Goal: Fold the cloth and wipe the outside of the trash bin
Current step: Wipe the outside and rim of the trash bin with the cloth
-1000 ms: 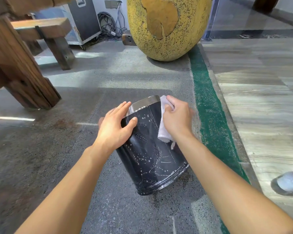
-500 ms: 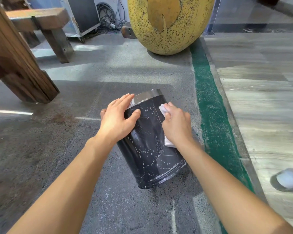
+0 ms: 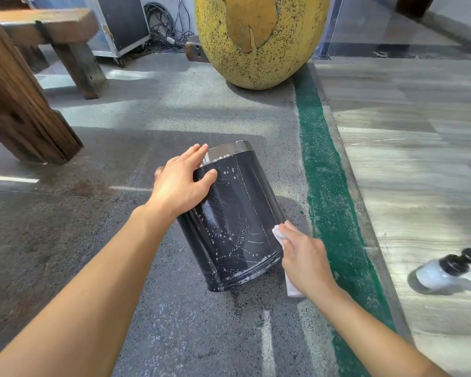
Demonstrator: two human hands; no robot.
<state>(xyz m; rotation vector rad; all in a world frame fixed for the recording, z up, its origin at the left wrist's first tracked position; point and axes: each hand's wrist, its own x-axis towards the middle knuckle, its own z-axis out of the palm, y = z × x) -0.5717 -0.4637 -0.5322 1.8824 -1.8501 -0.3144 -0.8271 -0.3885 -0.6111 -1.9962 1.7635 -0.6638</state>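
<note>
A black trash bin (image 3: pixel 237 221) with white speckles and a silver rim stands tilted on the grey concrete floor, its top leaning away from me. My left hand (image 3: pixel 180 183) lies flat against its upper left side near the rim, fingers spread, steadying it. My right hand (image 3: pixel 305 257) presses a folded white cloth (image 3: pixel 279 235) against the bin's lower right side near the base. Most of the cloth is hidden under that hand, with one end hanging out below the wrist.
A pump bottle (image 3: pixel 443 270) lies on the pale wooden floor at the right, beyond a green strip (image 3: pixel 326 186). A big yellow speckled egg-shaped object (image 3: pixel 259 39) stands ahead. Thick wooden table legs (image 3: pixel 22 110) and a bench (image 3: pixel 55 31) fill the left.
My right hand has slid the cloth down the bin's right side, from near the rim to near the base. The left hand stays on the upper left side.
</note>
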